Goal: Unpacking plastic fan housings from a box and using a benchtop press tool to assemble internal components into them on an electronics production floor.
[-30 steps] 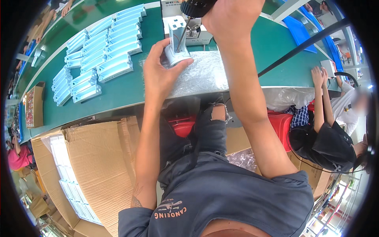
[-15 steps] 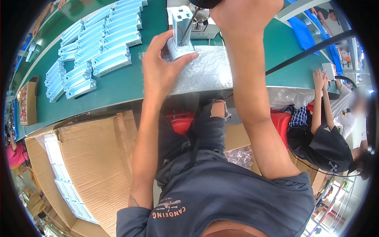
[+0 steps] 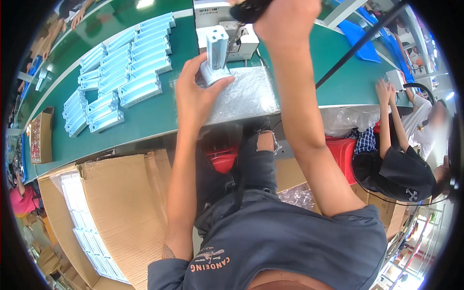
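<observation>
A pale blue plastic housing point(image 3: 217, 53) with a wider round base stands upright near the back of the bench. My left hand point(image 3: 195, 94) is closed round that base from the left, thumb across the front. At the top edge, my right hand point(image 3: 287, 21) is wrapped round a black screwdriver point(image 3: 250, 10), partly cut off by the picture's border. Its thin shaft slants down beside the housing's upper right side; the tip is hard to make out. Under my left hand and the housing lies bubble wrap point(image 3: 251, 94).
Rows of similar pale blue housings point(image 3: 145, 53) lie on the green bench point(image 3: 154, 118) at left. Behind the held piece stands a metal machine point(image 3: 244, 48). A small carton point(image 3: 42, 135), a large cardboard box point(image 3: 121, 193), a black cable point(image 3: 357, 48) and a co-worker point(image 3: 394, 164) surround me.
The screwdriver's shaft, which reached down into the housing before, now sits higher, by its upper side. My left hand still grips the base. The whole view has shifted slightly.
</observation>
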A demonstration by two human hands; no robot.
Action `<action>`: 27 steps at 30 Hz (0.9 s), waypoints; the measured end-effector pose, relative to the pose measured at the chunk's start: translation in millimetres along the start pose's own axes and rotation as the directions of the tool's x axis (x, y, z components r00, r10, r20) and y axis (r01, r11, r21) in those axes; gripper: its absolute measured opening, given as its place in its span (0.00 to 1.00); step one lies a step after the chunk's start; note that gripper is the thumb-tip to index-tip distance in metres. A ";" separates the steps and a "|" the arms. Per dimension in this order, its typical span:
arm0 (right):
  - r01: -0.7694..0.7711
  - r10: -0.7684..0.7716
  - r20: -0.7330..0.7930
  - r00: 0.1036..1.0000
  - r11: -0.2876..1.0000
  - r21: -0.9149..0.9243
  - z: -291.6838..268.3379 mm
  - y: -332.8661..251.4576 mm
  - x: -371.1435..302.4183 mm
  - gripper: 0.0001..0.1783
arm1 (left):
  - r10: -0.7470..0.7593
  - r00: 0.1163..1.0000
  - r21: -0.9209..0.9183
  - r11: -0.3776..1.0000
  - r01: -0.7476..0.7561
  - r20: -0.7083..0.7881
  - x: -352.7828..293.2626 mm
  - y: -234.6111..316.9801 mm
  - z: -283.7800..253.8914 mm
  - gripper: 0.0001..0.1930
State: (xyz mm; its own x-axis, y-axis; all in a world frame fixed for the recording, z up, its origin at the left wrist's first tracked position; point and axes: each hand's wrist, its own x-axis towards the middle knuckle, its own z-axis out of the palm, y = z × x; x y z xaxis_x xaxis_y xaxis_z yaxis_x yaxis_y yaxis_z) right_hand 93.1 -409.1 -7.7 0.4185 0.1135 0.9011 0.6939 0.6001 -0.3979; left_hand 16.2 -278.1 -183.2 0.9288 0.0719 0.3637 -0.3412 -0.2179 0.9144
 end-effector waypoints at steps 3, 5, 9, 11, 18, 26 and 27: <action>0.057 -0.068 -0.095 0.993 0.991 -0.120 -15.1 -8.0 10.1 0.13 | -0.012 1.000 -0.051 0.999 0.012 -0.007 -0.7 6.5 4.3 0.32; 0.046 -0.081 -0.143 0.986 0.971 -0.237 -18.3 -5.5 17.1 0.12 | -0.017 1.000 -0.067 0.998 0.018 0.008 1.0 5.2 8.1 0.32; 0.085 -0.109 -0.094 0.990 0.969 -0.233 -22.5 17.5 18.6 0.11 | -0.003 1.000 -0.050 0.999 0.003 0.004 2.0 -4.7 5.7 0.33; 0.051 -0.074 -0.091 0.993 0.971 -0.233 -22.7 15.6 17.5 0.11 | -0.006 1.000 -0.046 0.999 0.006 0.001 2.0 -3.2 4.6 0.33; 0.064 -0.081 -0.068 0.994 0.974 -0.218 -23.8 14.0 16.1 0.11 | 0.008 1.000 -0.030 1.000 -0.008 -0.001 1.9 -2.7 3.0 0.33; 0.104 -0.103 -0.021 0.994 0.994 0.026 2.6 -20.7 -2.9 0.15 | 0.016 1.000 -0.005 1.000 -0.016 -0.001 2.8 3.1 7.2 0.34; 0.242 -0.232 0.173 0.957 0.969 -0.040 -12.9 -0.3 -1.3 0.19 | 0.002 1.000 -0.002 1.000 -0.002 -0.001 1.5 -0.1 4.1 0.34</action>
State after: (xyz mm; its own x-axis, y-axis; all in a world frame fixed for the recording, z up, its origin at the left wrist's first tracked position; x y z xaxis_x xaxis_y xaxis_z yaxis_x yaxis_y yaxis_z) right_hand 100.0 -419.6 -11.0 0.1381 0.1065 0.9847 0.7974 0.5778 -0.1743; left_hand 18.2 -282.0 -183.4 0.9281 0.0725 0.3653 -0.3429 -0.2165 0.9141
